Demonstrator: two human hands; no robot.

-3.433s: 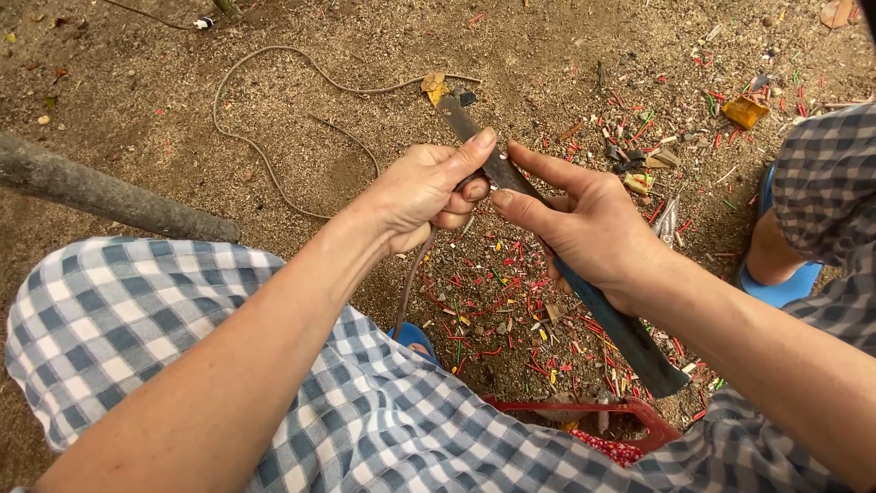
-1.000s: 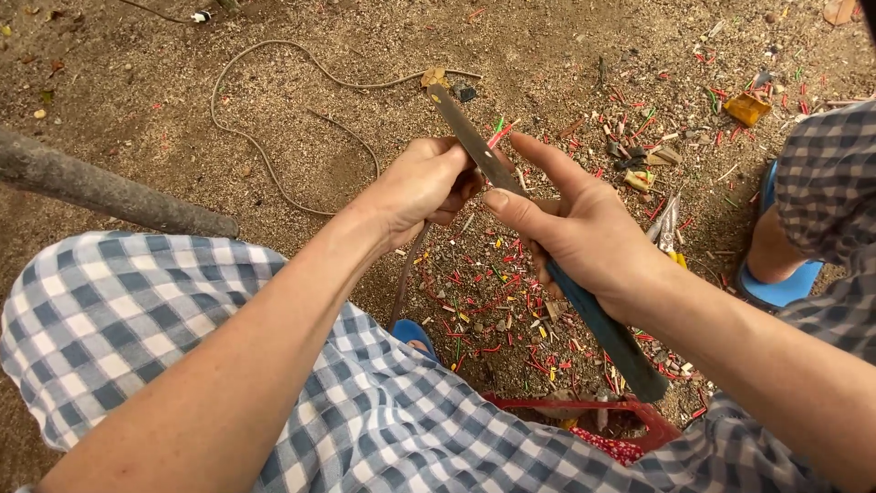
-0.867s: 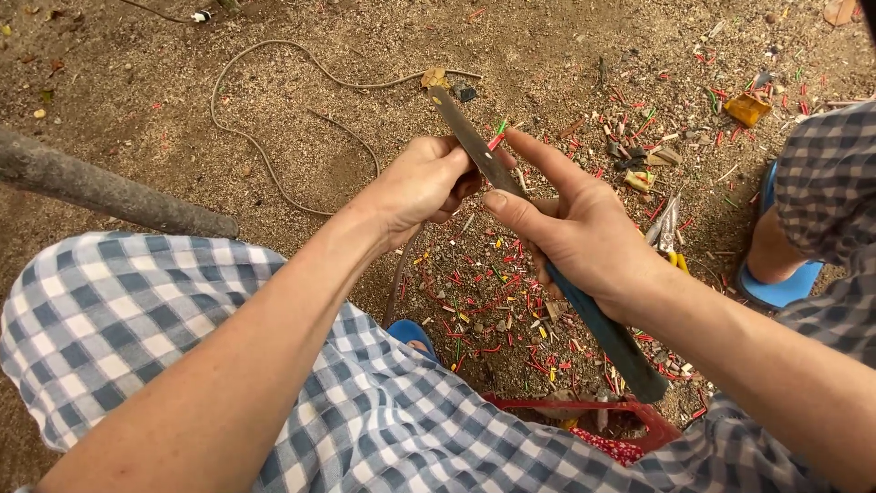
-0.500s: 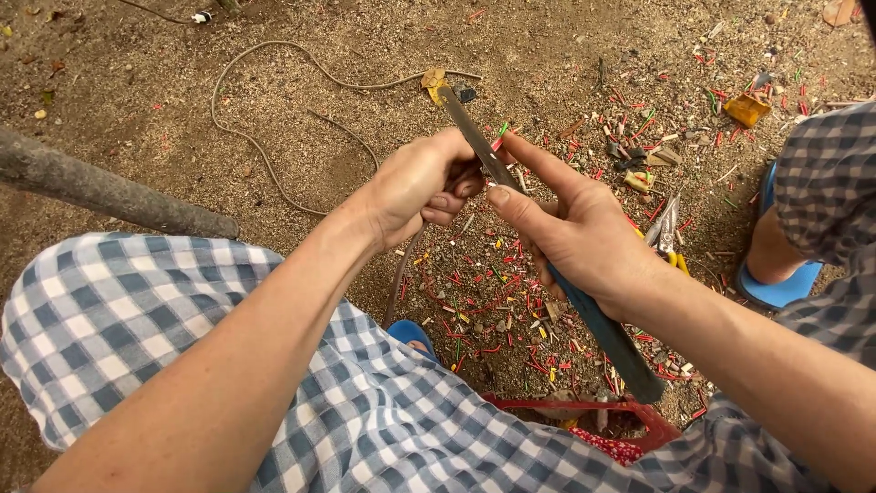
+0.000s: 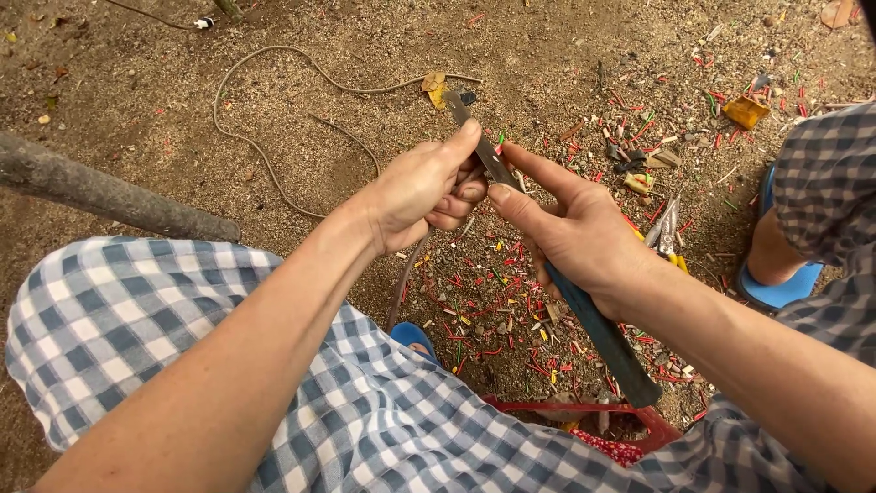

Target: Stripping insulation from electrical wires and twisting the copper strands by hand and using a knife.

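Two hands gripping long knife

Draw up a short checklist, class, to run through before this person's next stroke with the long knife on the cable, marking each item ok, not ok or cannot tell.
1. Right hand grips the knife by its dark handle: ok.
2. Left hand holds the cable firmly: ok.
3. Left thumb clear of the blade: not ok, it presses against the blade.
4. Blade edge turned away from the fingers: cannot tell.
5. Feet out of the blade's line: ok, the blue sandal sits off to the right.
6. Pliers within reach on the ground: ok.
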